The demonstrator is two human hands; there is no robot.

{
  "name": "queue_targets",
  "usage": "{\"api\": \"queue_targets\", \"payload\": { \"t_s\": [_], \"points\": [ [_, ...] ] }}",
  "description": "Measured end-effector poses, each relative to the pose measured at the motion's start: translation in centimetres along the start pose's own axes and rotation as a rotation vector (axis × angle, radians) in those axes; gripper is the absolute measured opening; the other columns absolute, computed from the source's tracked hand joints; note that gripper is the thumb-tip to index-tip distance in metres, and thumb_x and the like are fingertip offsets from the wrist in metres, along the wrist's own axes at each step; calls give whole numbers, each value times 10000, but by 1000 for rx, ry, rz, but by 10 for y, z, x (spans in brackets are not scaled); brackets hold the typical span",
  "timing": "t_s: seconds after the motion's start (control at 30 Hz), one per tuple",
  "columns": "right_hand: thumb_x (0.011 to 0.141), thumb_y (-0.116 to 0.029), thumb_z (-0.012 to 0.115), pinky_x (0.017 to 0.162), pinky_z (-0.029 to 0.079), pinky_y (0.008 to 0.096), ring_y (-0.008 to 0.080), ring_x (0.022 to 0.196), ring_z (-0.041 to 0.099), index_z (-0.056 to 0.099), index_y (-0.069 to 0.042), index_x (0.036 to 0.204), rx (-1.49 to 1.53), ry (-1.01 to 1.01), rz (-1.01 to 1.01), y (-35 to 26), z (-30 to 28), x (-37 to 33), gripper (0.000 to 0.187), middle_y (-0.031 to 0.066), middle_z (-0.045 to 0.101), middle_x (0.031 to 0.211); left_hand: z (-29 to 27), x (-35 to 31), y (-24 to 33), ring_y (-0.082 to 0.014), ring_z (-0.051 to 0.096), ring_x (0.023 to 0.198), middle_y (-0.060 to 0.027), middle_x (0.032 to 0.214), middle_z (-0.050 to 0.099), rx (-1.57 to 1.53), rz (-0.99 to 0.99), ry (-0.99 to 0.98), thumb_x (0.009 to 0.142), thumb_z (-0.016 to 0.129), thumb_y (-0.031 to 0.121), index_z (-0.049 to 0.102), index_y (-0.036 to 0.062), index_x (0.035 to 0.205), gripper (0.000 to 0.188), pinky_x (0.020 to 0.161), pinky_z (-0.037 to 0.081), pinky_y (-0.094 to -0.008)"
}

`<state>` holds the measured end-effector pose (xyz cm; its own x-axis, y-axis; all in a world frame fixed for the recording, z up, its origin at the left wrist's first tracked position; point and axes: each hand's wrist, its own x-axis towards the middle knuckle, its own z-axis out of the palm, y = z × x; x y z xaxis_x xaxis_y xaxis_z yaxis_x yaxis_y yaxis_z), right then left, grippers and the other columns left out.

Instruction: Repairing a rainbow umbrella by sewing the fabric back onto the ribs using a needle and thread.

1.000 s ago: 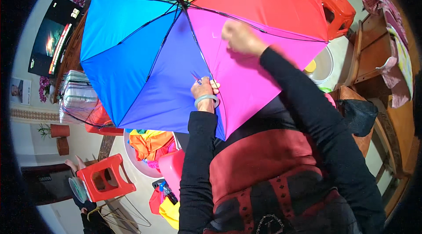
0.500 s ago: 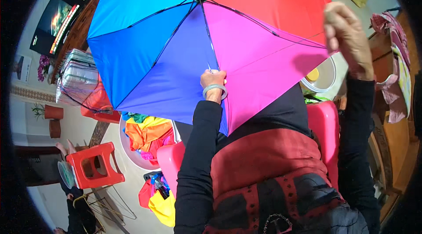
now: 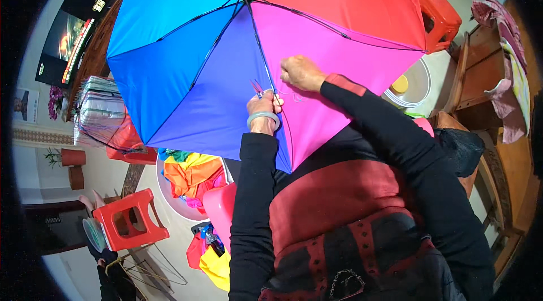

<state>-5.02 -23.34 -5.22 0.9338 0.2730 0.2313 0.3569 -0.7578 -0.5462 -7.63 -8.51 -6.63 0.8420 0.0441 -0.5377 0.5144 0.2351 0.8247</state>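
An open rainbow umbrella [image 3: 215, 74] lies spread before me, its inner side with black ribs facing me. My left hand [image 3: 263, 104], with a pale bangle at the wrist, is closed at the rib between the purple and pink panels. From its fingers stick out the slim pointed tips of small thread snips [image 3: 257, 87]. Above and right of it, over the pink panel, my right hand [image 3: 302, 72] is closed in a pinch; what it holds, if anything, is too small to make out. A loose loop of thin thread [image 3: 296, 97] shows between the hands.
Left of my lap stands a basin [image 3: 169, 193] of colourful folded cloth [image 3: 195, 173], with more cloth [image 3: 215, 267] below. A red stool [image 3: 129, 222] stands farther left, another red stool [image 3: 440, 21] at far right. A round container [image 3: 421, 83] sits beyond the umbrella's right edge.
My right hand has swung from the umbrella's right edge inward and down over the pink panel, near my left hand. The umbrella and my left hand have shifted slightly left.
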Motion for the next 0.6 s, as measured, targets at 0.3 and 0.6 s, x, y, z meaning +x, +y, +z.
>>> {"api": "queue_targets", "payload": {
  "t_s": [0.3, 0.6],
  "points": [
    [704, -111, 523, 596, 448, 445, 346, 710, 580, 553, -14, 779, -211, 7, 123, -20, 25, -10, 126, 198, 577, 726, -1, 0, -3, -147, 488, 395, -95, 553, 515, -44, 18, -3, 820, 456, 28, 505, -33, 744, 109, 308, 356, -233],
    [702, -104, 511, 590, 451, 428, 344, 713, 582, 558, 13, 776, -130, -128, 109, -25, 27, -13, 146, 205, 573, 720, -2, -1, 0, -162, 460, 362, -117, 548, 527, 3, 33, -17, 819, 466, 33, 507, -56, 739, 126, 308, 355, -240]
  ]
}}
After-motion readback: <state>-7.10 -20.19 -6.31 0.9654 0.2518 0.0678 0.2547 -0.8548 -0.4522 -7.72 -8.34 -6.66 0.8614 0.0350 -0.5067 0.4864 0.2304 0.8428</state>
